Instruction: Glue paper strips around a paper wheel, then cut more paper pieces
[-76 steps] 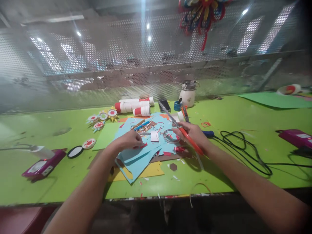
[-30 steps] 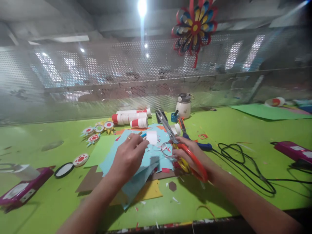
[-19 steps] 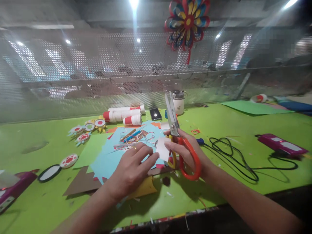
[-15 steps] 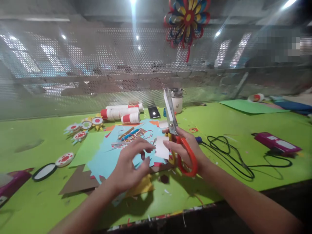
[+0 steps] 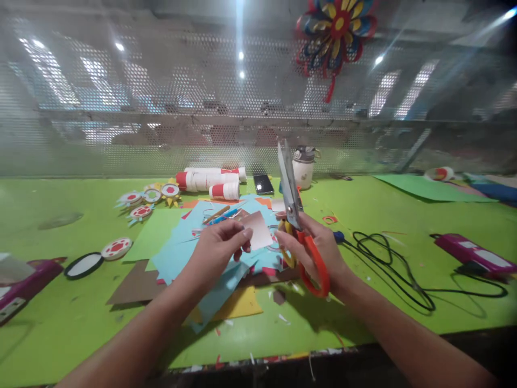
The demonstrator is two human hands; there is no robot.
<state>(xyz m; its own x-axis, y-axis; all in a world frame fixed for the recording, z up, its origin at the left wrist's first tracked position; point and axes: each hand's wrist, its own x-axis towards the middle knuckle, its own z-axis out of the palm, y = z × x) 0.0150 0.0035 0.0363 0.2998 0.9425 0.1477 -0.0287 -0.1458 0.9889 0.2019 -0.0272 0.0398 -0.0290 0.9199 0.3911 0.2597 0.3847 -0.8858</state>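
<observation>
Between the thumb and fingers of my left hand (image 5: 220, 242) is a small pale piece of paper (image 5: 258, 230). My right hand (image 5: 319, 245) grips scissors (image 5: 291, 199) with orange-red handles, their blades pointing up and away from me. A yellow ring-shaped thing (image 5: 287, 253) shows by the right fingers; whether it is part of a second tool I cannot tell. The scissor blades are apart from the paper. Beneath both hands lie light blue paper sheets (image 5: 173, 253), with a blue pen (image 5: 224, 216) and other slim tools on top.
Paper cups (image 5: 224, 191) lie stacked on their sides at the back, near a phone (image 5: 263, 184) and a bottle (image 5: 304, 168). Decorated paper discs (image 5: 140, 213) sit left. A black cable (image 5: 388, 264) runs to a purple power strip (image 5: 474, 253) on the right.
My left hand has closed on the small piece of paper, which was by my right fingers before. The paper is now left of the scissors. The whole view has shifted slightly.
</observation>
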